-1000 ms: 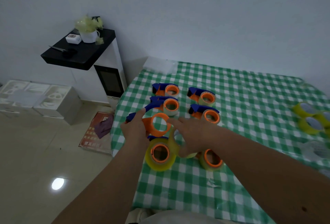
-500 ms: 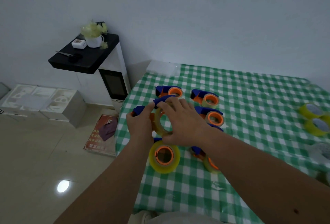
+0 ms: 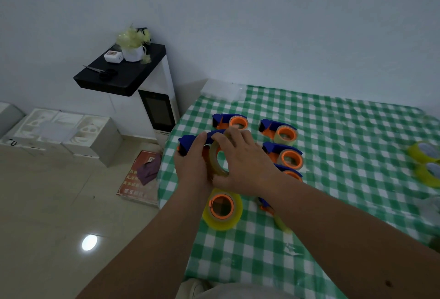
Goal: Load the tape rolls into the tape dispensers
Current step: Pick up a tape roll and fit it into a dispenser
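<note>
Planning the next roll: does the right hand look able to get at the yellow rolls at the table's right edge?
Probably yes, once freed. The right hand now grips a tape roll. The checked cloth between it and the yellow rolls lies bare.

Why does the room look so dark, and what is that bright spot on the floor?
Head view: the light is dim and bluish, so colours look dull; the white oval spot is glare, probably a lamp mirrored in the shiny tiled floor; the wide lens bends the green checked tablecloth.
</note>
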